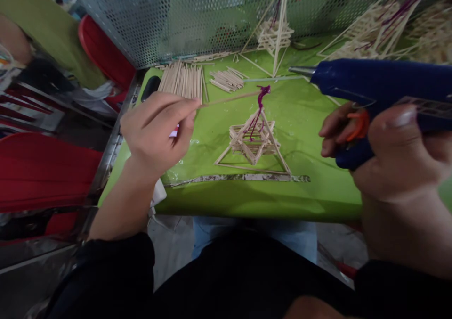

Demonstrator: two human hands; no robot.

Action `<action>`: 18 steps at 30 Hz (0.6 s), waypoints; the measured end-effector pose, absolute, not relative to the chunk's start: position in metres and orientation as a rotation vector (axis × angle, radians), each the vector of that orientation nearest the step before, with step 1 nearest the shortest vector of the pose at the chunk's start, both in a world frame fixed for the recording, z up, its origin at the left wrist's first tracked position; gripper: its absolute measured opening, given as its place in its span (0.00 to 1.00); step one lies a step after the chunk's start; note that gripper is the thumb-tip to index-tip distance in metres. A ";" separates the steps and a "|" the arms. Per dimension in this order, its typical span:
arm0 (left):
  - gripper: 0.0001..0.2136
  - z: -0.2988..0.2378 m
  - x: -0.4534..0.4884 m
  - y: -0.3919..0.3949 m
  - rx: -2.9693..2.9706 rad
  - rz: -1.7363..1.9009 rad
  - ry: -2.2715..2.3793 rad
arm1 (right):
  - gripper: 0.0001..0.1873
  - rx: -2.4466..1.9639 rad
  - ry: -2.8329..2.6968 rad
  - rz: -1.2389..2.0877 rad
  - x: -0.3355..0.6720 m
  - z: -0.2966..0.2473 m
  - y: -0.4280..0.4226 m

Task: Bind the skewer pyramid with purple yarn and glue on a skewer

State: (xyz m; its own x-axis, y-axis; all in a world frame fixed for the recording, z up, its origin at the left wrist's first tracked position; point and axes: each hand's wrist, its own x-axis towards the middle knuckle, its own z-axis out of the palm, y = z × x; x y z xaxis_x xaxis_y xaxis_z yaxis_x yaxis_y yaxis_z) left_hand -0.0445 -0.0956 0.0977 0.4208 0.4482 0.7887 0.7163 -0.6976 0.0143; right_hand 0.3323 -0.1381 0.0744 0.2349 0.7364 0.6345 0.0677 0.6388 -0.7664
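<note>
Between the fingertips of my left hand [160, 128] is one end of a thin wooden stick [229, 98], which points right toward a purple thread. My right hand [395, 149] is wrapped round the handle of a blue hot glue gun [370, 81], fingers by its orange trigger. The gun's metal nozzle points left, above the table. Between my hands stands a small pyramid frame of sticks [278, 149] with a woven stick star inside and purple thread [260, 100] at its top. A flat speckled metal strip [247, 177] lies in front of the frame.
A bundle of long sticks [180, 81] and a pile of shorter sticks [228, 79] lie on the green table [303, 199]. More stick frames [275, 34] stand behind, by a perforated metal panel [169, 22]. Red chairs [42, 168] and a person in an olive garment [45, 27] are at left.
</note>
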 end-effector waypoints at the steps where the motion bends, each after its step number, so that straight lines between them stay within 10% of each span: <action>1: 0.11 0.098 -0.045 -0.096 -2.371 -1.159 -1.015 | 0.24 -0.801 -1.287 0.526 0.333 0.074 -0.139; 18: 0.10 0.093 -0.048 -0.091 -2.370 -1.193 -1.032 | 0.22 -0.837 -1.370 0.552 0.331 0.077 -0.127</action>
